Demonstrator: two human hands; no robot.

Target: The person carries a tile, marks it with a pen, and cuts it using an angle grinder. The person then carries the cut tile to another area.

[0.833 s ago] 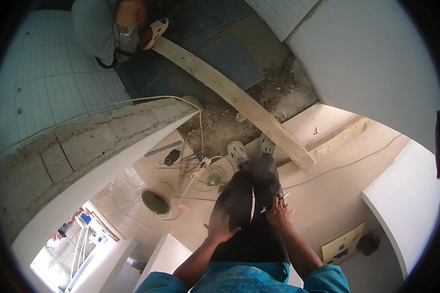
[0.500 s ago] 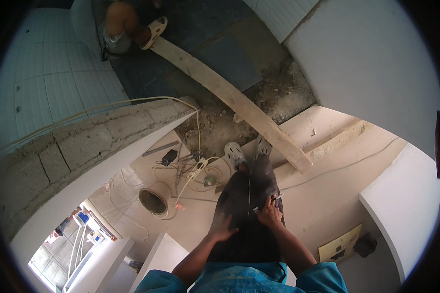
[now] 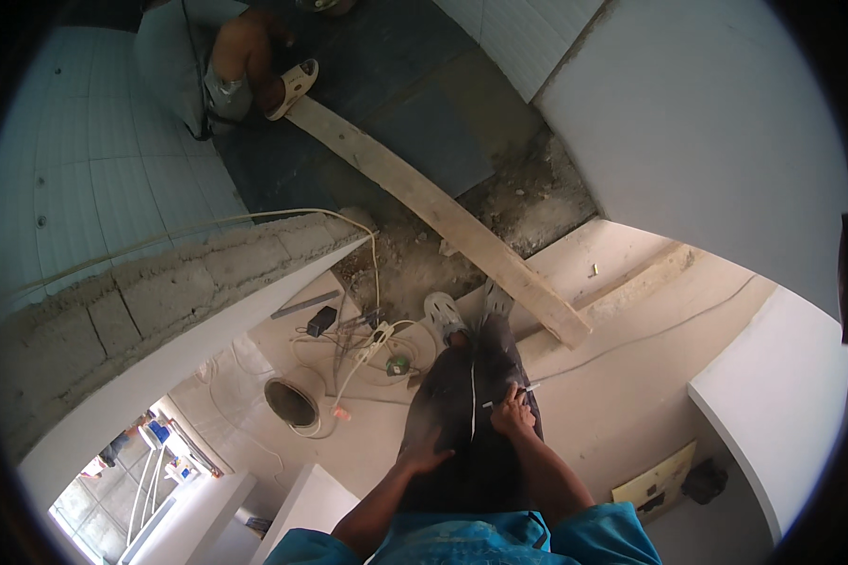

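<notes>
My left hand [image 3: 424,455] lies on my dark trousers [image 3: 466,395] over the left thigh, fingers apart and holding nothing. My right hand [image 3: 514,416] rests on the right thigh with a thin white stick [image 3: 530,387] in its fingers; its middle is hidden by them. Beyond my grey clog [image 3: 441,317], a long pale wooden plank [image 3: 424,207] slants up to the light slip-on shoe [image 3: 294,89] of another person [image 3: 240,61], whose body is partly cut off at the top left.
A cracked block ledge [image 3: 188,282] runs along the left, a yellowish cable over it. Cords, a power strip [image 3: 380,334], a black box [image 3: 321,321] and a bucket [image 3: 292,403] lie on the left floor. White walls [image 3: 688,122] rise right. Rubble [image 3: 546,188] borders dark tiles [image 3: 443,132].
The view has shifted, so the plank and ledge sit a little lower in the picture. The other person's leg and body have changed position slightly. My hands remain on my thighs.
</notes>
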